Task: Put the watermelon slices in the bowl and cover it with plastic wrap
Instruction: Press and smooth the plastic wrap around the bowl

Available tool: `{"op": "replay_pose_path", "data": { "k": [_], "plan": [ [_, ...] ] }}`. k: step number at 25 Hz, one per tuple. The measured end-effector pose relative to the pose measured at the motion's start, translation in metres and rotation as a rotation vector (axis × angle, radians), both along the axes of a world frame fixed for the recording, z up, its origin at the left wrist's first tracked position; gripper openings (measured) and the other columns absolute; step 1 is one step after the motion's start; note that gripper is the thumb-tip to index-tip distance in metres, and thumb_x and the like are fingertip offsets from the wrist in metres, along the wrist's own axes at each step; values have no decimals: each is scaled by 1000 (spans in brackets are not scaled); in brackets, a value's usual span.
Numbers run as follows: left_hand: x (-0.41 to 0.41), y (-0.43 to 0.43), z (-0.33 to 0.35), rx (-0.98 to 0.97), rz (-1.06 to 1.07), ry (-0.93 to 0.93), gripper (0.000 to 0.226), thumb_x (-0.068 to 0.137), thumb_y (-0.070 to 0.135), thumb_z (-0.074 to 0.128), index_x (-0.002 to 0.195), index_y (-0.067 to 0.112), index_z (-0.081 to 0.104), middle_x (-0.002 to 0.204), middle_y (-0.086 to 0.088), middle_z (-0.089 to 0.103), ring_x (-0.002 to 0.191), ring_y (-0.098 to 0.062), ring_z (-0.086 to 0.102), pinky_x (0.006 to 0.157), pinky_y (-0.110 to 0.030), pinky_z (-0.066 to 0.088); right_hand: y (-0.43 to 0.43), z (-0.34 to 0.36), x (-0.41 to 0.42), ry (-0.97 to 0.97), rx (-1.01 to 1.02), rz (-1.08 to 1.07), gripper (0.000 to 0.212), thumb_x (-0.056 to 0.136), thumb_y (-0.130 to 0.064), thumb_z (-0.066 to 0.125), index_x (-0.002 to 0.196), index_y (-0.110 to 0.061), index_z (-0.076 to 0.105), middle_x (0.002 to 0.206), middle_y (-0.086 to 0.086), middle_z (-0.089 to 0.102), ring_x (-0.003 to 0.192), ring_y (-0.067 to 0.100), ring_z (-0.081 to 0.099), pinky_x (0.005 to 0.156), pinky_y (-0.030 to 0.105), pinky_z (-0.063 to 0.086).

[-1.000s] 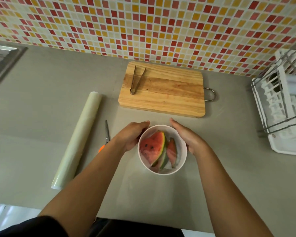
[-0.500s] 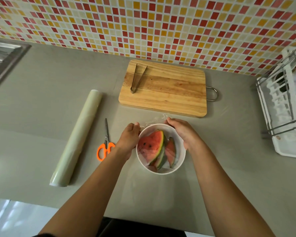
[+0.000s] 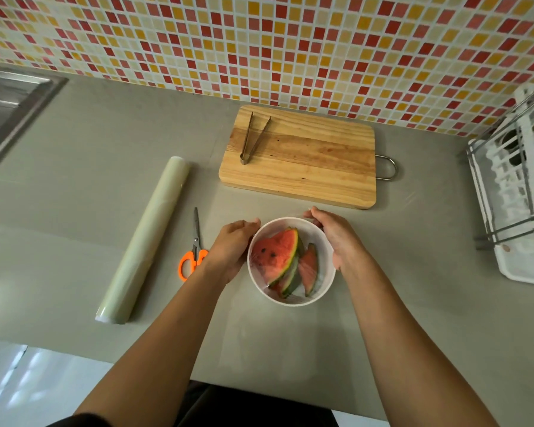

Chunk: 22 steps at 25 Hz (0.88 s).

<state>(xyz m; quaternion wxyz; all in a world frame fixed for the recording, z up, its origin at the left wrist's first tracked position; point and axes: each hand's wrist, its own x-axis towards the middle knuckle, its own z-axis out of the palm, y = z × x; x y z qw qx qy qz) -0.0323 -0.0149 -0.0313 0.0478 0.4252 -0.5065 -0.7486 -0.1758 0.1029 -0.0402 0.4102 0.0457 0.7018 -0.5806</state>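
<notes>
Noted at 12 o'clock: mosaic wall [image 3: 290,41] of small square tiles in red, orange, yellow and cream, pale grout. Below it, from 9 to 3 o'clock: matte grey countertop [image 3: 90,143], evenly lit. At 10 o'clock: steel sink [image 3: 10,109], partly out of view. At 3 o'clock: white dish rack [image 3: 518,192] with metal frame. At 7 o'clock: glossy pale floor [image 3: 28,389] showing bright reflections.

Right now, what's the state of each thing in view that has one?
Bowl, upright, filled.
Slices, in bowl, leaning together.
Film, seems stretched over bowl, judging by sheen.
Left hand, cups bowl's left side.
Right hand, cups bowl's right side.
Roll, rolled up, lying flat.
Scissors, closed, lying flat.
Board, flat, carries tongs only.
Tongs, open, on board.
</notes>
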Motion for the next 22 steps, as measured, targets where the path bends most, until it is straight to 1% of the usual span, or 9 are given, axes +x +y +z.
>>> {"op": "replay_pose_path", "data": {
  "k": [1, 3, 5, 9, 11, 13, 17, 20, 22],
  "plan": [
    [-2, 0, 1, -16, 25, 20, 31, 97, 29, 50, 80, 4, 57, 68, -7, 60, 66, -21, 58, 61, -29, 51, 0, -1, 0, -2, -7, -12, 30, 92, -28, 54, 68, -18, 69, 66, 1, 65, 66, 20, 60, 65, 31, 47],
    [-5, -1, 0, -86, 30, 19, 28, 99, 31, 46, 82, 10, 52, 73, -6, 57, 68, -18, 56, 65, -32, 49, 0, -1, 0, -3, -7, -29, 31, 92, -29, 54, 67, -19, 69, 60, -2, 60, 62, 18, 57, 61, 30, 45],
    [-7, -3, -1, -183, -17, -11, 29, 100, 35, 43, 82, 13, 50, 77, -4, 53, 71, -17, 52, 66, -33, 46, 1, 0, 0, -35, -5, -43, 29, 92, -29, 54, 69, -19, 69, 61, -2, 59, 59, 16, 58, 59, 29, 45],
    [-8, -2, -4, -349, -19, -74, 29, 99, 38, 41, 78, 19, 48, 75, 2, 49, 69, -13, 47, 59, -29, 40, 1, 0, 2, -73, -21, -59, 27, 92, -30, 54, 72, -18, 69, 59, -2, 63, 59, 17, 60, 60, 29, 47],
    [-7, 0, -7, -225, 26, -29, 27, 100, 36, 41, 81, 18, 49, 80, -1, 51, 75, -15, 51, 68, -32, 45, 0, -1, 3, -61, -11, -64, 27, 92, -30, 54, 73, -18, 69, 64, 0, 65, 63, 19, 60, 64, 30, 48],
    [-6, 0, -7, -107, 23, 15, 26, 100, 36, 40, 83, 17, 48, 80, -2, 51, 73, -15, 53, 69, -32, 47, -1, -1, 3, -65, -8, -71, 27, 91, -32, 54, 72, -19, 69, 69, 2, 63, 66, 20, 60, 67, 31, 48],
    [-4, -6, -5, -97, -46, 24, 30, 100, 40, 39, 81, 18, 47, 78, -4, 49, 72, -18, 50, 65, -33, 43, -1, -2, 1, -107, -11, -77, 28, 91, -33, 55, 72, -20, 69, 63, 1, 62, 59, 19, 60, 58, 29, 47],
    [3, -8, -3, 42, -50, 17, 48, 98, 50, 34, 80, 15, 63, 86, -17, 51, 81, -28, 50, 76, -40, 42, -2, -4, 1, -96, -5, -78, 28, 91, -33, 55, 71, -19, 69, 64, 1, 63, 62, 19, 60, 62, 30, 47],
    [12, -9, -2, 93, -92, 8, 58, 97, 54, 31, 77, 16, 71, 85, -19, 57, 83, -31, 53, 79, -42, 43, -2, -5, 1, -88, -11, -88, 29, 91, -33, 55, 69, -19, 69, 66, 1, 62, 63, 19, 60, 63, 30, 47]
  ]
}}
